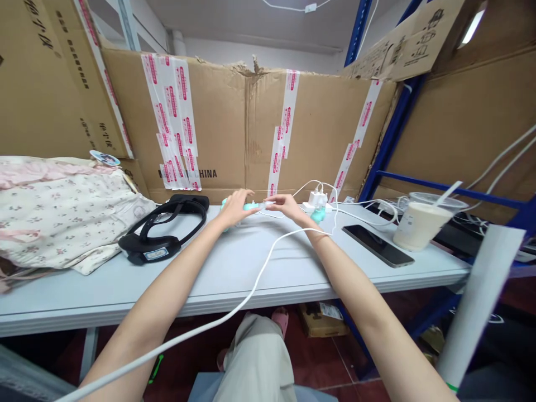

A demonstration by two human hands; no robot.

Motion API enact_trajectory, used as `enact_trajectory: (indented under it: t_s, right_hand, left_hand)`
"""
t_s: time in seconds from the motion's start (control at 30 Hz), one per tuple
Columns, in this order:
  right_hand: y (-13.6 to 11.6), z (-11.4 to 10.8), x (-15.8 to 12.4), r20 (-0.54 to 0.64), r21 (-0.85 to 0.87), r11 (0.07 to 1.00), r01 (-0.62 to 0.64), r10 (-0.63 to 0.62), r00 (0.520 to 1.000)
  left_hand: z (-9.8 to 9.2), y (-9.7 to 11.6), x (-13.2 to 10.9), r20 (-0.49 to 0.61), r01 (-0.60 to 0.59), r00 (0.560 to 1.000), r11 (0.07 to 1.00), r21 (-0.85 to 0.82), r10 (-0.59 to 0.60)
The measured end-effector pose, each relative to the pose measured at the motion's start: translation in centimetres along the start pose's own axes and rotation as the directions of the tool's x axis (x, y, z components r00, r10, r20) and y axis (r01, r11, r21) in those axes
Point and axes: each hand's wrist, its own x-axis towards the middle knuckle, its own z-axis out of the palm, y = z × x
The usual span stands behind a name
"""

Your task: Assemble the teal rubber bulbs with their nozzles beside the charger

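In the head view my left hand [238,209] is closed around a mint-green object [250,206] near the back of the table. Its body is mostly hidden behind the fingers, so its exact kind cannot be made out. A small clear, whitish piece [263,206] sits at its right end, between my two hands. The fingertips of my right hand [288,209] pinch this piece from the right. Just beyond my right wrist, a second mint-green item [318,215] rests by a white power strip [310,207] with white charger plugs [317,197].
A white cable [268,259] runs across the foreground and over my right wrist. Left stand a black head-strap device [157,245] and a floral cloth bag [62,212]. A phone [377,244] and a drink cup [421,223] are right. Cardboard [226,128] walls the back.
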Motion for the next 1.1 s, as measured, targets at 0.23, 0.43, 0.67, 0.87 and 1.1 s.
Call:
enact_trajectory:
  t_s: [0.23, 0.43, 0.67, 0.87, 1.1]
  right_hand:
    - [0.8, 2.1, -0.1, -0.066, 0.188, 0.982, 0.031, -0.019, 0.998]
    - [1.4, 2.4, 0.3, -0.234, -0.030, 0.988, 0.150, -0.153, 0.960]
    - [1.3, 3.2, -0.1, -0.360, 0.023, 0.995, 0.093, -0.079, 0.930]
    - [1.4, 2.5, -0.8, -0.225, 0.373, 0.923, -0.098, 0.192, 0.955]
    - [1.5, 3.3, -1.1, 0.033, 0.454, 0.875, -0.170, 0.174, 0.984]
  left_hand:
    - [1.5, 1.5, -0.5, 0.228, 0.055, 0.973, 0.994, -0.098, -0.031]
    - [2.1, 2.1, -0.9, 0.070, 0.144, 0.987, 0.989, 0.017, -0.145]
    - [3.2, 2.7, -0.7, -0.048, 0.270, 0.959, 0.951, -0.149, -0.280]
    - [2.5, 3.4, -0.2, -0.197, 0.133, 0.963, 0.961, -0.242, -0.183]
    - [3.0, 3.5, -0.8, -0.259, 0.028, 0.959, 0.950, -0.310, -0.113]
